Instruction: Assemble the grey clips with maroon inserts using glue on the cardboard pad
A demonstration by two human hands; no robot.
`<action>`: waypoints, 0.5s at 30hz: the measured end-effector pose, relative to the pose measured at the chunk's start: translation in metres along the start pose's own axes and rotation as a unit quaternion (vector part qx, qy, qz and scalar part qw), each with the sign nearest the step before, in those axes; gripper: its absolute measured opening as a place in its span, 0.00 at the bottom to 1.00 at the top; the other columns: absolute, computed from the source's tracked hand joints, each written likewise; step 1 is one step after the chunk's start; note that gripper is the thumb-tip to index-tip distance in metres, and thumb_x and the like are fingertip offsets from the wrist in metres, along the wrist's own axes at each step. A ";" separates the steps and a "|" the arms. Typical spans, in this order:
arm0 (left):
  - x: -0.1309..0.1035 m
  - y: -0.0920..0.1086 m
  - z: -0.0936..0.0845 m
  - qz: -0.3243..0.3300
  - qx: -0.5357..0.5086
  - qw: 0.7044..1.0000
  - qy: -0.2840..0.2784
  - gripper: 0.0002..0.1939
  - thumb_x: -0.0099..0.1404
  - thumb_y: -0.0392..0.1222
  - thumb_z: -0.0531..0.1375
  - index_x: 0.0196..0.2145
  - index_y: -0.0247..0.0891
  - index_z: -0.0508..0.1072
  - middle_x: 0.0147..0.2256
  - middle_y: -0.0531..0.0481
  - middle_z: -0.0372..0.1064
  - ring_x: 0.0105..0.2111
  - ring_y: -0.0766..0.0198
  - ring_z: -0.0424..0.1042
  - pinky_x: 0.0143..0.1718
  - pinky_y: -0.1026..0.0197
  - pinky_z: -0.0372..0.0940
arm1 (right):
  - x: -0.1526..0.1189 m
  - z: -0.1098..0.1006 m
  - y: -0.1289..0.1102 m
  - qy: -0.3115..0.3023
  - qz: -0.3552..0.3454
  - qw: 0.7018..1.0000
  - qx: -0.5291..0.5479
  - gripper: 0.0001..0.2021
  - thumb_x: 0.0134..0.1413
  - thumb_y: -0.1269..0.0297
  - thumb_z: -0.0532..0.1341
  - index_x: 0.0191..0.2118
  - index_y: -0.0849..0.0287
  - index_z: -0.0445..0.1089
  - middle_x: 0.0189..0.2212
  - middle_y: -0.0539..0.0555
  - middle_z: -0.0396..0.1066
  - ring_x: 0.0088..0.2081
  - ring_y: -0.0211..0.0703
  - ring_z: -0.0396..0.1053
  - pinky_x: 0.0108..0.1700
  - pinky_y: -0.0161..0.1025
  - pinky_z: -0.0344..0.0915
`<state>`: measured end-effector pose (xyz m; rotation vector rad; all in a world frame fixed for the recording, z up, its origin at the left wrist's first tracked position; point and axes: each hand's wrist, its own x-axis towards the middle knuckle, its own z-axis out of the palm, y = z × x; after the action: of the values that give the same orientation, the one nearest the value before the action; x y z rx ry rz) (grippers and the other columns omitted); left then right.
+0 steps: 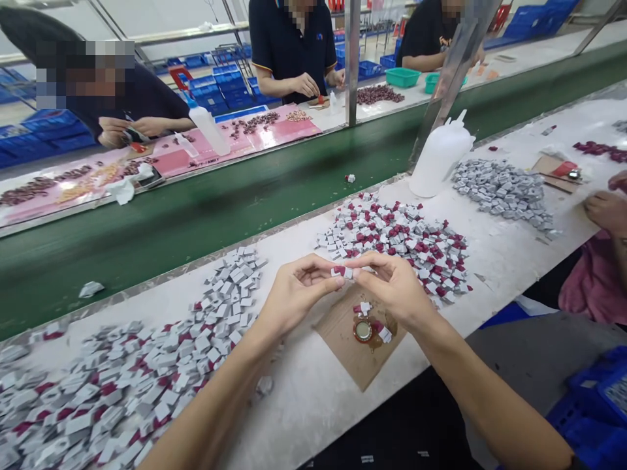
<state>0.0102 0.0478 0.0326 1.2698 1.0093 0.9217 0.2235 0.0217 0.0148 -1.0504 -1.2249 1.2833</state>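
Note:
Between the fingertips of my left hand [306, 284] and my right hand [389, 284] is a small grey-and-maroon plastic piece [341, 271], pinched from both sides. Both hands hover over a square of brown cardboard [360, 369]. On that cardboard lie a metal bottle cap [363, 330] and two more grey-and-maroon pieces, one beside a wet stain. A big pile of mixed grey and maroon pieces [396, 238] lies behind my hands. To the left spreads another heap of grey pieces [161, 372] with some maroon among them.
A green conveyor belt [220, 215] runs behind my table, carrying a few stray pieces. A white squeeze bottle [435, 160] stands near the metal post. At right are a grey pile [504, 192] and a co-worker's hand [607, 212]. Several people work across the belt.

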 end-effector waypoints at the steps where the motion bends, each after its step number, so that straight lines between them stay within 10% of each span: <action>1: 0.005 0.000 -0.004 0.000 0.006 1.000 -0.003 0.17 0.56 0.48 0.84 0.37 0.39 0.86 0.39 0.46 0.88 0.39 0.55 0.86 0.45 0.55 0.81 | 0.006 0.000 0.001 -0.006 -0.007 1.000 -0.011 0.07 0.62 0.59 0.74 0.42 0.53 0.89 0.43 0.56 0.87 0.48 0.52 0.84 0.53 0.47 0.80; 7: 0.058 0.012 -0.033 -0.048 0.057 0.997 -0.008 0.15 0.55 0.45 0.82 0.36 0.40 0.85 0.35 0.46 0.86 0.39 0.53 0.86 0.48 0.52 0.79 | 0.080 -0.007 0.003 -0.066 -0.011 0.985 -0.159 0.08 0.64 0.62 0.70 0.45 0.55 0.87 0.41 0.56 0.87 0.44 0.50 0.84 0.46 0.45 0.80; 15: 0.174 0.007 -0.059 -0.100 0.247 0.939 0.215 0.04 0.69 0.36 0.74 0.36 0.36 0.84 0.42 0.39 0.85 0.46 0.50 0.84 0.49 0.52 0.77 | 0.249 -0.002 0.006 0.081 0.045 0.896 -0.435 0.13 0.74 0.68 0.68 0.60 0.60 0.81 0.60 0.64 0.81 0.61 0.58 0.79 0.66 0.55 0.76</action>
<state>0.0073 0.2312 0.0233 1.3648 1.7685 0.8297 0.2031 0.2694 0.0226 -1.8185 -1.6758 0.6527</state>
